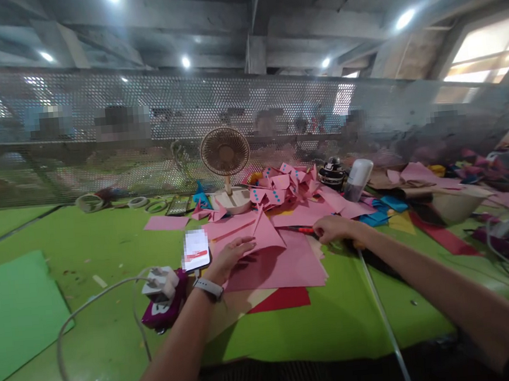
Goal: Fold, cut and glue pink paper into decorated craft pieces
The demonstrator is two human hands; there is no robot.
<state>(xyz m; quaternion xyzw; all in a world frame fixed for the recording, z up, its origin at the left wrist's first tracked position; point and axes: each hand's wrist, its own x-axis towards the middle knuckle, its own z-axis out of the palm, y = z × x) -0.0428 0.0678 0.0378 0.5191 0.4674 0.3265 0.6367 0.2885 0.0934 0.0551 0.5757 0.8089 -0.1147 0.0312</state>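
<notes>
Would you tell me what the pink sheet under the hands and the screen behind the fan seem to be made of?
The pink sheet looks like matte paper or thin card: it lies flat, with a creased fold. The screen looks like perforated metal, grey and dotted with holes, though plastic is possible.

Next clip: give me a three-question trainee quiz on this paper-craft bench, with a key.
1. True or false: the left hand lies flat on the pink paper.
2. What stands behind the pile of folded pink pieces? A) a desk fan B) a kettle C) a lamp
3. Fill in: the phone lies just ___ of the left hand.

Key
1. True; the fingers are spread on the sheet.
2. A, the desk fan.
3. Left. The right hand is closed near a red-handled tool; whether it grips it is unclear.
</notes>
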